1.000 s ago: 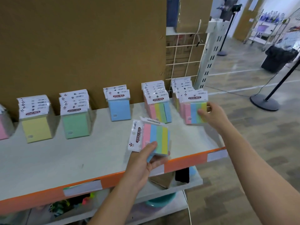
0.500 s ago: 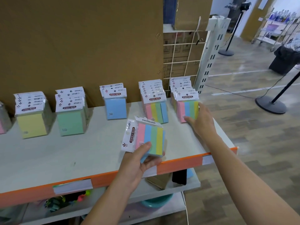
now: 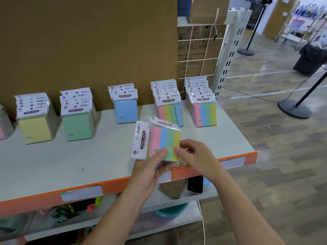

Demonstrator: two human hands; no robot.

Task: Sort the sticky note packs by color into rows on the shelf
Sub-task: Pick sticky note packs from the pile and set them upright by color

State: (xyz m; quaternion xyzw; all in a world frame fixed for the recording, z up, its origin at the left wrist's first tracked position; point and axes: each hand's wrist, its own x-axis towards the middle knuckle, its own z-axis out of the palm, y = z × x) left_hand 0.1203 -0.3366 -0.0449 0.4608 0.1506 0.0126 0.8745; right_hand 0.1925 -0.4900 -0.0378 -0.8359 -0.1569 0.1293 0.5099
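Note:
My left hand [image 3: 150,172] grips a small stack of multicolor sticky note packs [image 3: 163,142] above the shelf's front edge. My right hand [image 3: 196,156] pinches the right edge of the same stack. On the white shelf [image 3: 70,156] stand rows of packs against the cardboard back: yellow [image 3: 35,128], green [image 3: 77,126], blue [image 3: 126,111], a striped row [image 3: 170,112] and a second striped row [image 3: 205,114] at the far right. A pink pack [image 3: 2,133] shows at the left edge.
The shelf has an orange front lip [image 3: 194,171] with white labels. A lower shelf [image 3: 177,197] holds a box, a teal bowl and small items. A wire grid [image 3: 196,55] and white upright stand behind. Pole stands [image 3: 294,108] are on the floor to the right.
My right hand has left the far-right striped row and come back to the stack in my left hand, now pinching its edge. The view has shifted slightly.

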